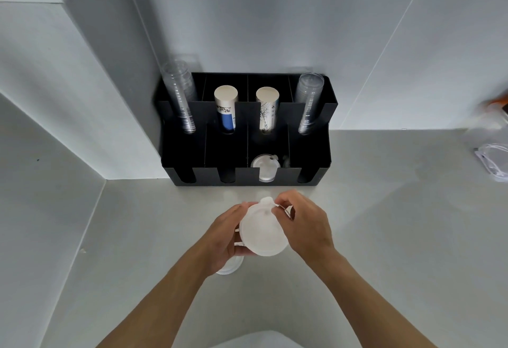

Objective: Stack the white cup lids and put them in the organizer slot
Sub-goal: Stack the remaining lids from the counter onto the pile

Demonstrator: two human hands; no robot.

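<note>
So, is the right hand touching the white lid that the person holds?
Touching. The head view shows the right hand pinching the tab at the top edge of the white lid.

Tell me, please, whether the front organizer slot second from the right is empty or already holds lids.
Not empty: white lids sit in that slot of the organizer, visible through its front cutout. How many cannot be told.

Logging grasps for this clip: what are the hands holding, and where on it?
White lids: left hand grips the left rim, right hand pinches the top tab.
</note>
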